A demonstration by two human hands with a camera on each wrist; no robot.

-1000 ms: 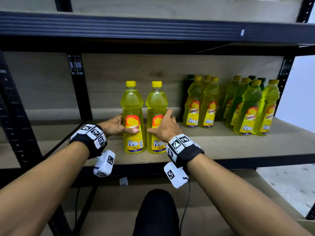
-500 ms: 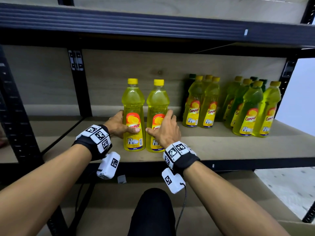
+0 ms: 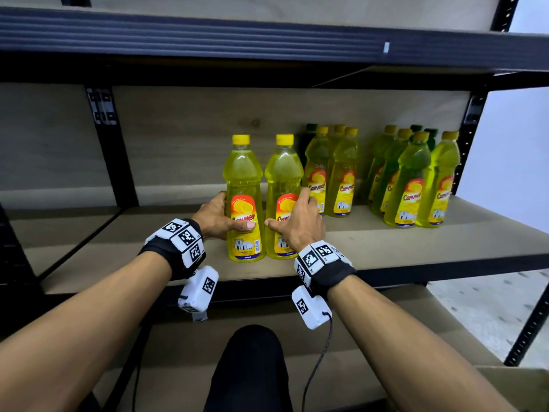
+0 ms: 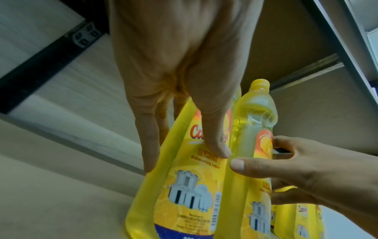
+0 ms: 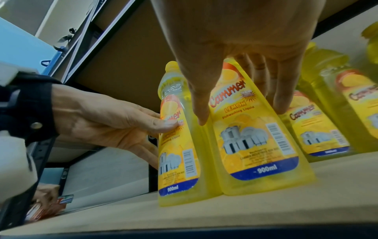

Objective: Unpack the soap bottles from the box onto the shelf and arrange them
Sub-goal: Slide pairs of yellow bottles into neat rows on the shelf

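Standing upright, two yellow bottles (image 3: 244, 200), one per hand, nine behind.

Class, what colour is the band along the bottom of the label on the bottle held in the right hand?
Dark blue, on the label; clearest in the right wrist view.

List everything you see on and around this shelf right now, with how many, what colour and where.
front soap bottles: two, yellow with yellow caps, upright and touching side by side near the shelf's front edge.
middle soap bottles: at least three yellow-green and one dark-capped behind, grouped right of the front pair.
right soap bottles: at least five yellow-green, plus dark green caps behind, at the shelf's right end.
shelf: one, tan board in a black metal frame.
cardboard: brown, lower right, only partly seen.
left hand: grips the left front bottle.
right hand: grips the right front bottle.
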